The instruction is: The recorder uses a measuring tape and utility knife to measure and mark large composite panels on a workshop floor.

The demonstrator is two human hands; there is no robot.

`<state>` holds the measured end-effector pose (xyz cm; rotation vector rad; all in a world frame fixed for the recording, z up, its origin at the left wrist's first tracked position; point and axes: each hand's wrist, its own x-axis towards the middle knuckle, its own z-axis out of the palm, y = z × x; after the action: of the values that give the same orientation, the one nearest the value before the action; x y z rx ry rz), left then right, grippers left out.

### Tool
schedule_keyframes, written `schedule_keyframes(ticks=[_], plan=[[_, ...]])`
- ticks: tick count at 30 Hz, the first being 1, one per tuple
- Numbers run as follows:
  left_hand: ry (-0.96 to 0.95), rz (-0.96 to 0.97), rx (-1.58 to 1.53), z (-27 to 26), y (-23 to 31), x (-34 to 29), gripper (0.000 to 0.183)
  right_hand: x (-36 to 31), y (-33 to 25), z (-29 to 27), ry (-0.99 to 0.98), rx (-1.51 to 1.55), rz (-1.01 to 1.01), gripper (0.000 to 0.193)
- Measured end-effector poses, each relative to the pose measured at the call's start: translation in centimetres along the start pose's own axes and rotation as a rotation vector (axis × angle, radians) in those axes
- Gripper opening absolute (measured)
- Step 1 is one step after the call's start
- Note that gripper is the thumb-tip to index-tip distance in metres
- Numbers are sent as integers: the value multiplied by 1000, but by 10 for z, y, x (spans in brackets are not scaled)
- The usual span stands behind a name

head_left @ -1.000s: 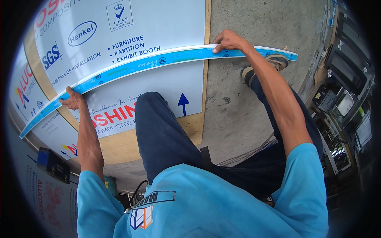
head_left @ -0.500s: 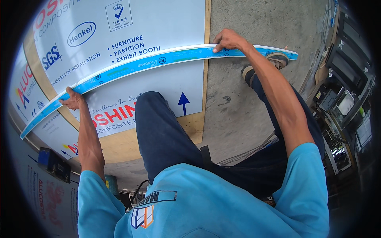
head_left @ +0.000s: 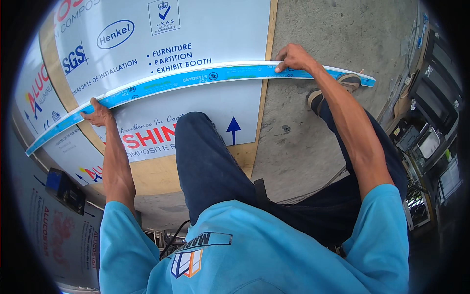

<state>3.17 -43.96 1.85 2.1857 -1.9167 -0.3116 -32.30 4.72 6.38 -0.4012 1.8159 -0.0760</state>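
Note:
A long, narrow white profile strip with blue printed film spans from the far left to the right. It appears bowed in this wide view. My left hand grips it near its left part, thumb and fingers closed over the edges. Further right, my right hand pinches its upper edge, fingers bent. Beneath the strip lie large white printed panels on plywood boards. The strip's right end reaches past the panels, over my shoe.
My bent knee rests over the panel's near edge. Concrete floor spreads to the right. Dark framed parts and assorted gear stand at the far right. A dark blue box sits at the lower left on another printed sheet.
The whole view has shifted slightly, so panels and strip appear a little further right. Both hands keep their grip on the strip.

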Motion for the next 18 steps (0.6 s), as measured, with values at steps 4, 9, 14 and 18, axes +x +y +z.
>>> schedule_keyframes(ticks=[4, 9, 14, 18], plan=[[62, 63, -80, -15, -5, 8, 93, 1, -10, 3, 33, 34, -71, 41], [31, 96, -179, 11, 0, -15, 94, -15, 10, -5, 132, 163, -209, 33], [17, 60, -218, -9, 6, -12, 95, -14, -4, -3, 100, 122, -154, 29], [-33, 66, -262, -16, 1, -9, 100, -16, -11, -3, 93, 133, -164, 28]])
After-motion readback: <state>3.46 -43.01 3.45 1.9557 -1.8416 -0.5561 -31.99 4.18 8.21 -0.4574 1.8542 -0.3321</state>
